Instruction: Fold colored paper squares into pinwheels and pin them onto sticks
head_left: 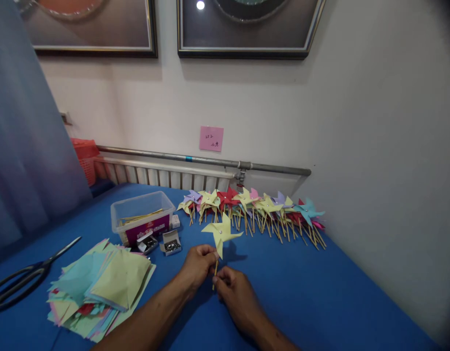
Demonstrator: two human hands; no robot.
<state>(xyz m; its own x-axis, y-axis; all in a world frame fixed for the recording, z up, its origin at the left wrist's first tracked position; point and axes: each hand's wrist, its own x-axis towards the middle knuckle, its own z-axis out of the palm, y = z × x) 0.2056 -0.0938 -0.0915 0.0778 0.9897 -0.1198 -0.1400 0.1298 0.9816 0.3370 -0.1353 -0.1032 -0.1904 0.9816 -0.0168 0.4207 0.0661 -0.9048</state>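
A yellow paper pinwheel (221,232) on a thin wooden stick stands upright over the blue table (320,292). My left hand (197,266) pinches the stick just under the paper vanes. My right hand (234,290) grips the lower end of the same stick. A row of finished pinwheels (257,207) in yellow, red, purple, pink and teal lies along the wall behind.
A stack of cut coloured paper squares (103,285) lies at the left, with black scissors (26,278) beyond it. A clear plastic box (142,217) holds sticks; two small open boxes of pins (171,243) sit beside it. A radiator and pipe (203,161) run along the wall.
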